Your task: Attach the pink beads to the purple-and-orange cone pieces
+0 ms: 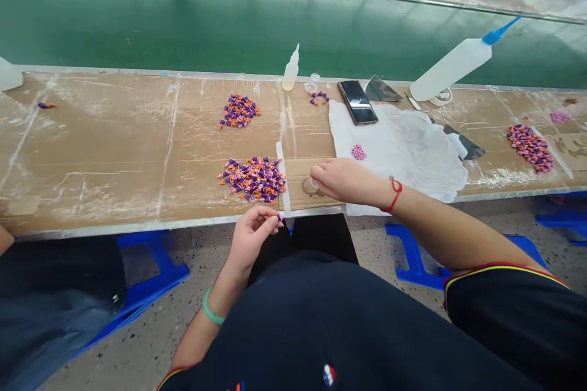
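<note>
1. Two hands show in the head view, both at the near edge of the bench (114,140).
2. Left hand (250,235): thumb and fingertips pinch a small purple piece (280,218), held just in front of the bench edge.
3. Right hand (343,182): fingers bunched and pointing down at a small round dish (309,187); whether they grip anything, I cannot tell.
4. One pile of purple-and-orange pieces (255,179) lies beside a white strip (283,174), on its left.
5. Right of the dish, pink bits (358,152) rest on a white cloth (408,143), near a phone (357,102).
</note>
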Available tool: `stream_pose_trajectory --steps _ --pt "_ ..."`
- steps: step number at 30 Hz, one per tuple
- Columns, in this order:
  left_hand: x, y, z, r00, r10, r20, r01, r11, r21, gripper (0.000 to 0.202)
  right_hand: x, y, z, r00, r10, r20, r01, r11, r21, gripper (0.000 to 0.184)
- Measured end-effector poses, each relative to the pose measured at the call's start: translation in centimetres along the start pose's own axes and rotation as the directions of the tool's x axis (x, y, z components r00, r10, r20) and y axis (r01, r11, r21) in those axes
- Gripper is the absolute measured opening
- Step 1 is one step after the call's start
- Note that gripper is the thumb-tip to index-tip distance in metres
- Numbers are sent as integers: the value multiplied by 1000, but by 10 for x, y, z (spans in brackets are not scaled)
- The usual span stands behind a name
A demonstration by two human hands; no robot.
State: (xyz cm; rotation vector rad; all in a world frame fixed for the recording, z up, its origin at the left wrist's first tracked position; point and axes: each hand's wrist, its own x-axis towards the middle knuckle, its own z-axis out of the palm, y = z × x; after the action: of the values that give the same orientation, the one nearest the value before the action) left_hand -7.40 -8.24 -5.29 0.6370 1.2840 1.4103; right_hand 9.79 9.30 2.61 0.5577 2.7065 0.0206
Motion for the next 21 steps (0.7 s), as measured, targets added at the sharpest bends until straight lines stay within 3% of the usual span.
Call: stream_pose_trajectory --steps 5,7,9,11,13,15,16,18,21 --pt "-1 -1 0 1000 4 -9 -4 1000 -24 23 -4 5 4 996 -7 -88 10 999 38 13" --pt "-2 2 2 999 24 -34 -26 999 -43 25 -9 5 4 987 22 -161 5 986 165 13" --pt "-4 10 6 997 62 -48 -66 996 -67 29 -16 -1 1 967 82 -239 24 911 411 14" --pt "-7 23 12 993 114 -25 -115 990 -86 31 -24 -11 -7 956 145 -253 84 694 715 17" --pt "-10 37 20 985 170 17 -168 982 -88 32 -32 -25 -16 968 152 -200 135 358 924 20" --pt "-13 49 28 973 226 46 -222 972 -79 32 -39 -38 -26 981 107 -160 153 79 985 24" --pt "-15 54 31 966 254 55 -249 966 -76 31 -42 -43 -30 984 91 -156 157 -3 988 26" --pt "-18 60 36 949 306 75 -301 951 -73 27 -47 -49 -36 981 91 -168 172 -38 984 27" --pt "-20 62 39 928 357 103 -355 934 -38 19 -53 -53 -41 967 135 -218 206 98 974 19"
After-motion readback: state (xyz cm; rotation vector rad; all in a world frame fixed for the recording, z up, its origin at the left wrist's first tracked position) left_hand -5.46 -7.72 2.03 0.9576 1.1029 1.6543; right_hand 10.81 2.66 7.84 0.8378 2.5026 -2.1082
